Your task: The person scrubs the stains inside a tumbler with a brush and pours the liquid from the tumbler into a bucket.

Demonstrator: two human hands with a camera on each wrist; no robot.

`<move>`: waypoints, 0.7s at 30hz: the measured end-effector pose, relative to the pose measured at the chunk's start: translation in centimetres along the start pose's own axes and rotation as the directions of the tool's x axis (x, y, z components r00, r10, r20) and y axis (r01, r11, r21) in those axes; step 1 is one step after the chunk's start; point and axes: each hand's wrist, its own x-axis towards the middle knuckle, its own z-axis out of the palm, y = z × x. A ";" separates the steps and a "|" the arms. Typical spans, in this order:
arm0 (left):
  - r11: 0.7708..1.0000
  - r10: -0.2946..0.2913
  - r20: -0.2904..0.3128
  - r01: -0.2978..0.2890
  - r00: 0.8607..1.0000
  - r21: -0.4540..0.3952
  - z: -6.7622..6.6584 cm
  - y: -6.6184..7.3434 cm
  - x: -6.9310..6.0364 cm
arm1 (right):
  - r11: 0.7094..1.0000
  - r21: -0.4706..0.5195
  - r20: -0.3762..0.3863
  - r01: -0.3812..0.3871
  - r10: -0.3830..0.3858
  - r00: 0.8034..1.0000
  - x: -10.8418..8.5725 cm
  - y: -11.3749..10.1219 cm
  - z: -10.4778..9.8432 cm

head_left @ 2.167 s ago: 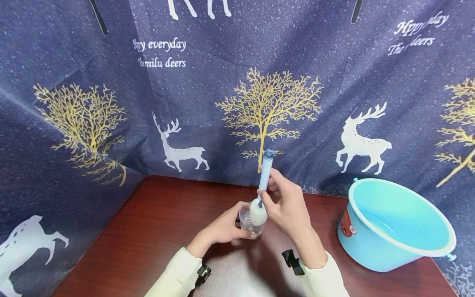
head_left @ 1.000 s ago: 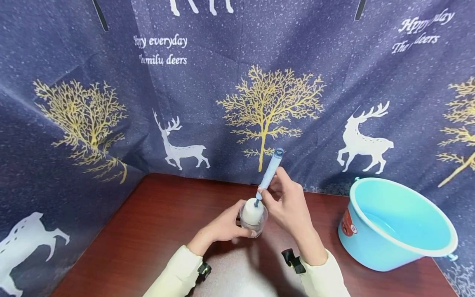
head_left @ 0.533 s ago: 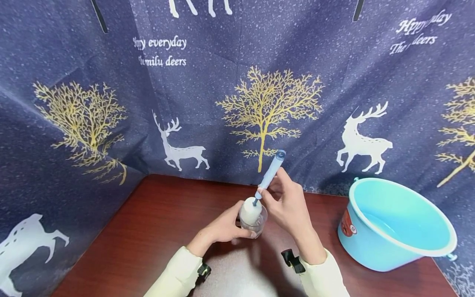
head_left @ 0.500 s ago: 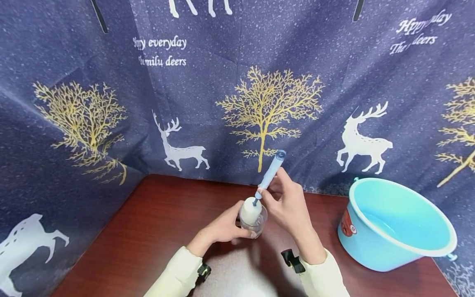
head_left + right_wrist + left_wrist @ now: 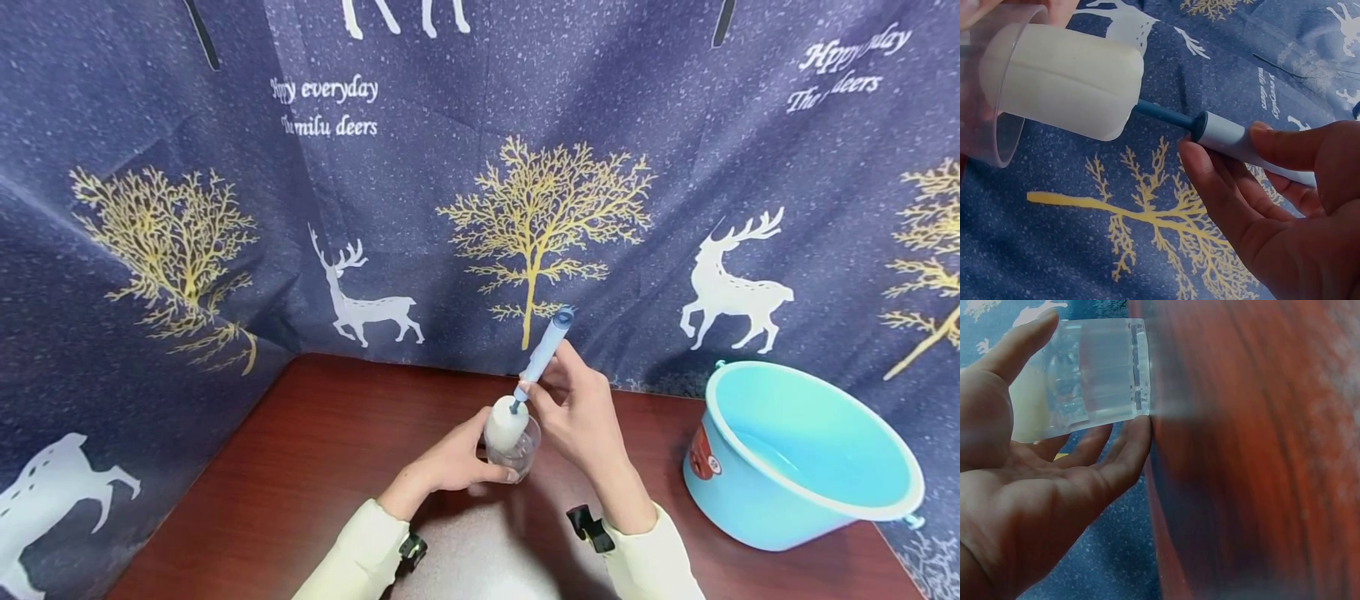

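My left hand (image 5: pixel 457 457) grips a clear plastic cup (image 5: pixel 1107 372) from its left side, thumb on the near side and fingers around the far side. In the right wrist view, a white sponge head (image 5: pixel 1072 78) sits partly inside the mouth of the cup. It belongs to a cup brush with a blue neck and a light blue handle (image 5: pixel 543 354), which leans up and to the right. My right hand (image 5: pixel 585 412) pinches the lower part of that handle between thumb and fingers. The cup's base is close to the table; whether it touches cannot be told.
A light blue bucket (image 5: pixel 750 492) with a red label stands at the right of the dark red wooden table (image 5: pixel 300 467). Behind the table hangs a navy cloth (image 5: pixel 420 217) printed with deer and golden trees.
The brush handle has tilted from nearly upright to leaning right, and the sponge has shifted to the left side of the cup's mouth. The left hand keeps its hold on the cup.
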 end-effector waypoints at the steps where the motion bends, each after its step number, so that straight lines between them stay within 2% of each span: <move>1: 1.000 -0.002 0.000 0.002 1.000 0.004 0.0 0.0 0.0 | 1.000 0.001 0.000 0.004 -0.004 1.000 0.0 0.1 0.0; 11: 0.998 -0.013 -0.008 0.014 1.000 0.062 -0.1 0.3 -0.1 | 1.000 0.005 0.000 0.022 -0.022 1.000 0.0 0.1 0.1; 21: 0.999 -0.015 0.000 0.015 1.000 0.047 -0.1 0.2 -0.1 | 1.000 0.009 0.002 0.028 -0.028 1.000 0.1 0.0 0.1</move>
